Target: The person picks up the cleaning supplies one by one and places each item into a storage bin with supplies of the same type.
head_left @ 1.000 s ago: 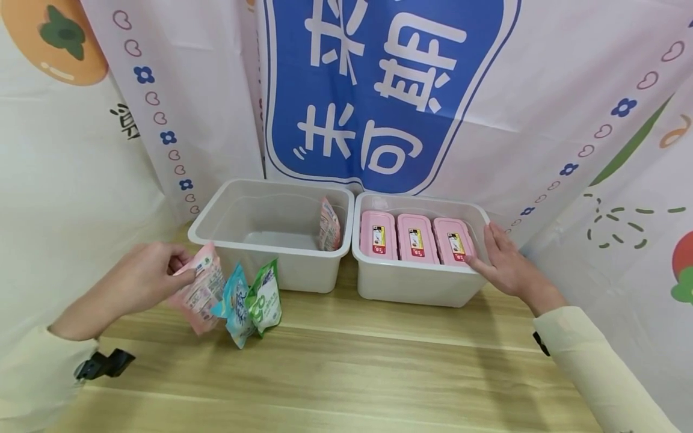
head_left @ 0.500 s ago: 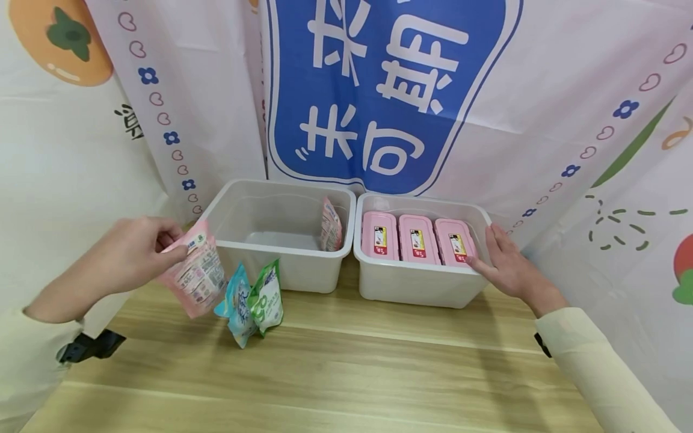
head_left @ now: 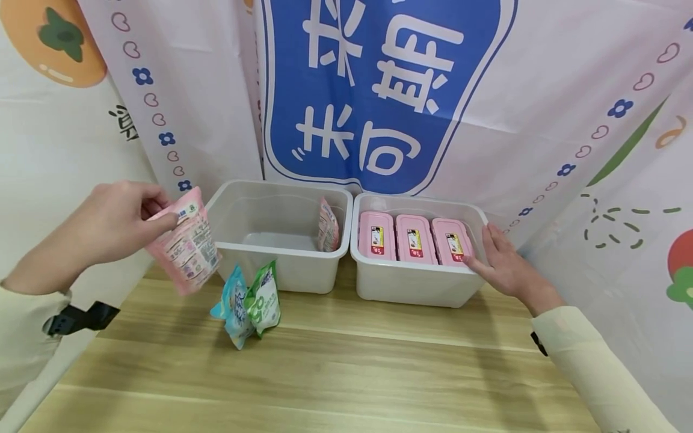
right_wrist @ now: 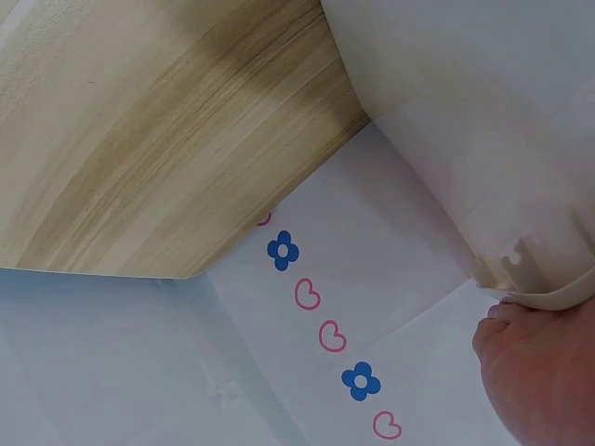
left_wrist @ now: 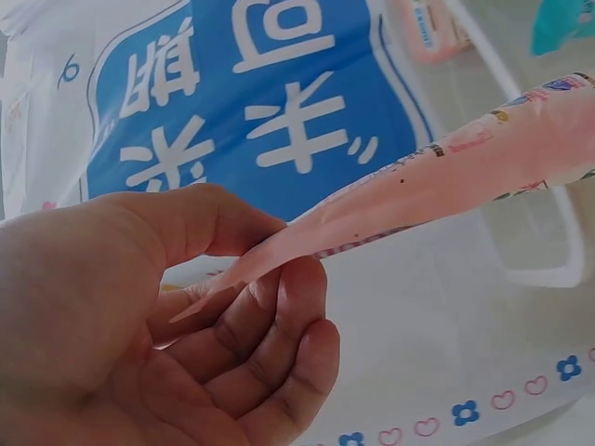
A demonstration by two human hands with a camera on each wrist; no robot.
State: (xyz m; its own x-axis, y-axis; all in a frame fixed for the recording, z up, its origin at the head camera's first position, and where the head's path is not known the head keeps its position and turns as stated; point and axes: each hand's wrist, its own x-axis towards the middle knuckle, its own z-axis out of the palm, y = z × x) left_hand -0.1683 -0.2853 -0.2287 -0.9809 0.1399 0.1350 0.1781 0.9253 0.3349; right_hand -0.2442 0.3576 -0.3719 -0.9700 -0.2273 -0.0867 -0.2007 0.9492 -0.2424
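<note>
My left hand (head_left: 119, 219) pinches a pink printed pouch (head_left: 186, 249) by its upper edge, between thumb and fingers. The pouch hangs tilted above the table, left of the left grey bin (head_left: 271, 248); the left wrist view shows it edge-on. A blue pouch (head_left: 236, 310) and a green-and-white pouch (head_left: 265, 300) stand on the table before that bin. Inside the bin, another pink pouch (head_left: 328, 227) leans on the right wall. My right hand (head_left: 503, 264) rests on the front right corner of the right grey bin (head_left: 417, 282), its fingers fairly straight along the rim.
Three pink lidded boxes (head_left: 415, 240) stand side by side in the right bin. Both bins sit close together on a wooden table (head_left: 346, 373), against a printed white cloth (head_left: 487, 114). Cloth also hangs along the left and right sides.
My left hand has lifted the pink pouch up and to the left, away from the blue pouch. My right hand stays on the right bin's corner.
</note>
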